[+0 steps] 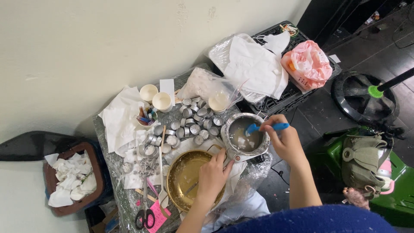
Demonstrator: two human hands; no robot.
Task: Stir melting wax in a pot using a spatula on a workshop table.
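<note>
Your surface [113, 203] is film-covered and crowded. Largest on it: the brass bowl [177, 181] at the near edge, then the steel pot [245, 134] just right of it, holding pale liquid with white lumps. Your left hand [212, 176] is closed on the pot's handle, over the bowl. Your right hand [284, 140] grips a blue spatula [265, 127], tip inside the pot. Small metal cups [194, 123] cluster behind.

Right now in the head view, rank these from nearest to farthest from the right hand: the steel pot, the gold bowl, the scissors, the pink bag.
1. Steel pot: directly left of the right hand, which holds a blue spatula in it.
2. Gold bowl: lower left, under the left hand.
3. Pink bag: above, on the black crate.
4. Scissors: far lower left, at the table edge.
</note>
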